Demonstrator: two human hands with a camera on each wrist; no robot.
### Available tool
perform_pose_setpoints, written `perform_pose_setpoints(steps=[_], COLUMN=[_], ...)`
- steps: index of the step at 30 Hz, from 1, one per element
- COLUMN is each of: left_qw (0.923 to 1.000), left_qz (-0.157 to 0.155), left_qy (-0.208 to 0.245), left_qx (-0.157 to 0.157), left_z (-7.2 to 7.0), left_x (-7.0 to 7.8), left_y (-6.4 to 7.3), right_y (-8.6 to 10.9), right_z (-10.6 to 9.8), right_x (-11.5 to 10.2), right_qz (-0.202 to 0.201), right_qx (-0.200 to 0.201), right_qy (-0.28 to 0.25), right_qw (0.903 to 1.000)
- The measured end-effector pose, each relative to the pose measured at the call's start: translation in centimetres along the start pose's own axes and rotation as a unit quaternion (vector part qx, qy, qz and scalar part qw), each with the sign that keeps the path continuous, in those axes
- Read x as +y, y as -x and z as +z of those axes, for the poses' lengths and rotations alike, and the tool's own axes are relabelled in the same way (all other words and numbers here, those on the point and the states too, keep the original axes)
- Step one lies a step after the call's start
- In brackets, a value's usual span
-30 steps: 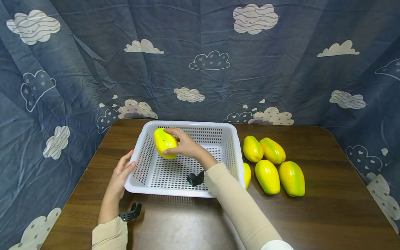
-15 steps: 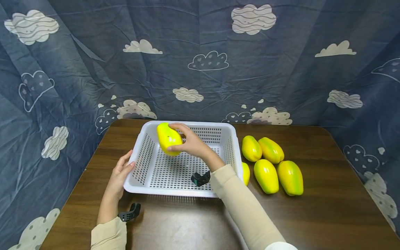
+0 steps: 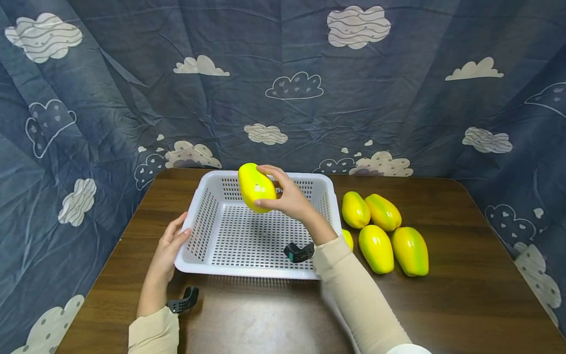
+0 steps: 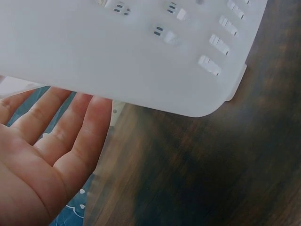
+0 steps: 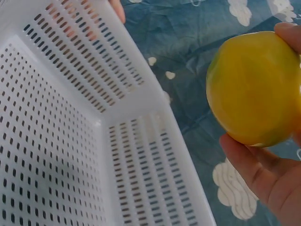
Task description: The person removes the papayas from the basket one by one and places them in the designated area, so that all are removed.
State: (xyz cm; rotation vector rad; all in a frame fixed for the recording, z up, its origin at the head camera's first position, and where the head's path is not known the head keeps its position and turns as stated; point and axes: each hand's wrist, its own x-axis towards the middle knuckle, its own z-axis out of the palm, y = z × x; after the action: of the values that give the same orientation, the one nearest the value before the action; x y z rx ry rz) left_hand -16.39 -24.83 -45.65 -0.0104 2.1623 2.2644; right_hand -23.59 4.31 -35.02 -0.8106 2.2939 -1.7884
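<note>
My right hand [image 3: 289, 196] holds a yellow mango [image 3: 255, 189] between thumb and fingers, raised above the far part of a white perforated plastic basket [image 3: 247, 273]. The right wrist view has this mango [image 5: 254, 89] off to the side of the basket's rim [image 5: 186, 150], apart from it. At the basket's left side, my left hand [image 3: 170, 243] rests against the rim. Its fingers [image 4: 82, 127] look nearly straight in the left wrist view, their tips partly hidden behind the basket. Inside the basket, no fruit shows on the holed floor.
Several yellow-green mangoes lie right of the basket, including a front one [image 3: 410, 251] and a back one [image 3: 355, 210]; another [image 3: 348, 239] is partly hidden by the basket and sleeve. The brown wooden table [image 3: 468, 295] backs onto a blue cloud-patterned curtain [image 3: 283, 113].
My right hand has lifted the mango from low in the basket's left part, up and to the right. The left hand and the basket stay in place.
</note>
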Motion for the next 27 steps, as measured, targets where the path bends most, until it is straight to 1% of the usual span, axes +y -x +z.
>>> perform_pose_setpoints(steps=[5,9,12,15,19,22,27], left_qw=[1.0000,1.0000,1.0000,1.0000,1.0000,1.0000,1.0000], left_qz=[-0.003,-0.004,-0.005,-0.005,-0.005,-0.004,-0.004], left_qy=[-0.003,-0.005,-0.004,-0.004,-0.002,-0.001,-0.002], left_qx=[0.003,0.005,0.006,0.005,0.003,0.004,0.004], left_z=[0.0,0.1,0.1,0.1,0.1,0.1,0.1], left_x=[0.0,0.1,0.1,0.1,0.1,0.1,0.1], left_y=[0.0,0.1,0.1,0.1,0.1,0.2,0.1], right_y=[0.7,1.1,1.4,2.2,3.4,3.9,4.8], right_z=[-1.4,-2.7,-3.6,-4.2,-4.8,-5.5,-6.8], right_x=[0.8,2.3,3.3,2.4,0.9,0.9,1.5], right_qz=[-0.027,-0.049,-0.059,-0.058,-0.044,-0.036,-0.041], right_qx=[0.023,0.039,0.052,0.066,0.087,0.097,0.111], right_qy=[-0.016,-0.028,-0.021,-0.013,-0.001,0.009,0.016], right_qw=[0.9992,0.9976,0.9967,0.9960,0.9952,0.9945,0.9928])
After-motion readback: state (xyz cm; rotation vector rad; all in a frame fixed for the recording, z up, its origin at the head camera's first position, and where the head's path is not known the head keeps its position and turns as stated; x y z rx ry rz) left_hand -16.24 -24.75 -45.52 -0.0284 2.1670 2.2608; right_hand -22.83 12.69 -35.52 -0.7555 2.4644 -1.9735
